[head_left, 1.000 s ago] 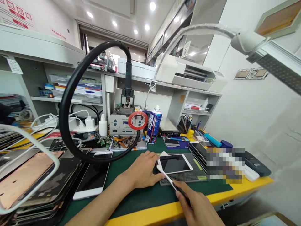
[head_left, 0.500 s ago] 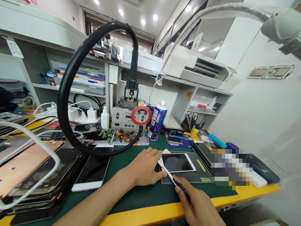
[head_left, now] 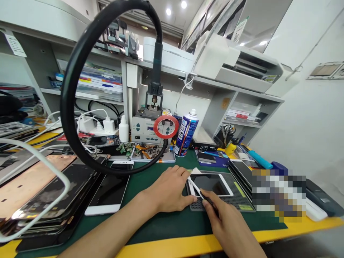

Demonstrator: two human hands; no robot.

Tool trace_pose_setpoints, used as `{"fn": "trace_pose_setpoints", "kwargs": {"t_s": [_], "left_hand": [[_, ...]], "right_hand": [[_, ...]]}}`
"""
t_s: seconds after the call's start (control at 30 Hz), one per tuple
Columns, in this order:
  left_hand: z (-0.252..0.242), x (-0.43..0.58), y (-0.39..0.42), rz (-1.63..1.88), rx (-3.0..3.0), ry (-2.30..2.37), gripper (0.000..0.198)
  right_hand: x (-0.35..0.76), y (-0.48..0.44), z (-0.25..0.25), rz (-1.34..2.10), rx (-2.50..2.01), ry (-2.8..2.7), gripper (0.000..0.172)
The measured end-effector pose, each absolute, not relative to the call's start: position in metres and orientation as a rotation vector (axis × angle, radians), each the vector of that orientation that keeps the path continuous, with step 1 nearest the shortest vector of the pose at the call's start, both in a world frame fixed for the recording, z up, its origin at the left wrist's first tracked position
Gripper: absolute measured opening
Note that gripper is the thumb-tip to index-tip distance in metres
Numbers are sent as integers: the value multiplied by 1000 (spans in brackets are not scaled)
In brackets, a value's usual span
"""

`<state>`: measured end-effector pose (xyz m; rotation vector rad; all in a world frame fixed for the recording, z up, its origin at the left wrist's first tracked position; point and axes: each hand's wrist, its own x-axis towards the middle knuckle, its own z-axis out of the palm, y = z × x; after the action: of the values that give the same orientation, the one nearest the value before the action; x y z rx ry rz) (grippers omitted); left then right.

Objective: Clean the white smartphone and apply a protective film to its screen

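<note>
A white-framed phone (head_left: 215, 184) with a dark screen lies face up on a grey perforated mat (head_left: 231, 204). My left hand (head_left: 173, 190) grips its left end, fingers over the far corner and thumb by the near one. In my right hand (head_left: 221, 211) is a slim tool (head_left: 198, 190) with a white shaft and a dark handle. The tool slants across the phone's left end, its tip by my left fingers. I cannot tell whether the tip touches the phone. A small white piece (head_left: 197, 171) sticks out behind the phone's far left corner.
Left of my arm lies another white phone (head_left: 109, 191), beside stacked screen panels (head_left: 53, 190). A black flexible hose (head_left: 67, 86) loops up in front of a red-ringed magnifier (head_left: 166, 127). Behind stand a blue spray can (head_left: 186, 134) and a parts tray (head_left: 153, 152).
The camera view has shifted, so most of the bench sits farther right in the frame. My right hand, still holding the tool, is closer to the phone. The left hand keeps its grip.
</note>
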<state>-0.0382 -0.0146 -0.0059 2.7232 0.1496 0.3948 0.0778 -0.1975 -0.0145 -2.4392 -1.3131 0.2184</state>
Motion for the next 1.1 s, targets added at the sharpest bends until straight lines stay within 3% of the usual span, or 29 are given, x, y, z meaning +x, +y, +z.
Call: {"fn": "trace_pose_setpoints", "kwargs": {"t_s": [0.47, 1.1], "left_hand": [[-2, -40, -15, 343, 2697, 170, 67], [-1, -41, -16, 376, 2684, 151, 72]], "right_hand": [[75, -198, -8, 337, -2475, -1246, 52], [83, -204, -19, 119, -2408, -1195, 51]]}}
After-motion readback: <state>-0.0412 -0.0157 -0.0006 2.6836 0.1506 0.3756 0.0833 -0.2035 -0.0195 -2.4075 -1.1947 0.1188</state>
